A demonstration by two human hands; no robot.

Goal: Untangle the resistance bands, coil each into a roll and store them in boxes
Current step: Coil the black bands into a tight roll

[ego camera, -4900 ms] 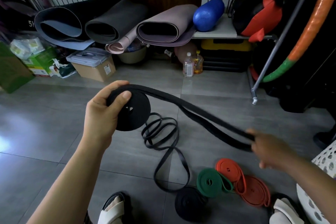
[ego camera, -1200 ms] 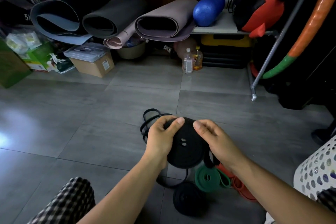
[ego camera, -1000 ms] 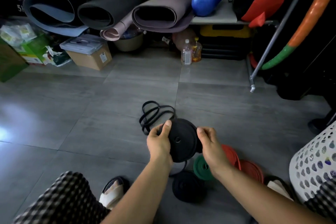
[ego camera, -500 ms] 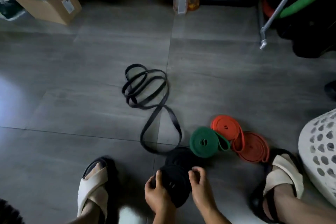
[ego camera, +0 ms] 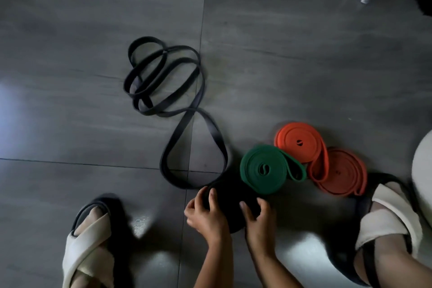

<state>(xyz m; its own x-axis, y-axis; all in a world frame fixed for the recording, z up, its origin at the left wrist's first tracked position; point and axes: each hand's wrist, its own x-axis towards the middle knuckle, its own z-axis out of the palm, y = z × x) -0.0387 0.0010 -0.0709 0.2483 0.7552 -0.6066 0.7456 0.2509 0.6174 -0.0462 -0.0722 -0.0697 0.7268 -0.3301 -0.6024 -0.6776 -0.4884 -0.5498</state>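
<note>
Though dim on the floor [ego camera: 70,124], black roll [ego camera: 230,203] between left hand [ego camera: 205,215] and right hand [ego camera: 259,220] — both tight round its rim

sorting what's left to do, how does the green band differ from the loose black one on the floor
The green band is wound into a flat roll with a short tail loop sticking out; the loose black band sprawls in open, overlapping loops. The green band sits compact beside an orange roll; the loose black band stretches across a tile joint. Both lie on the floor.
</note>
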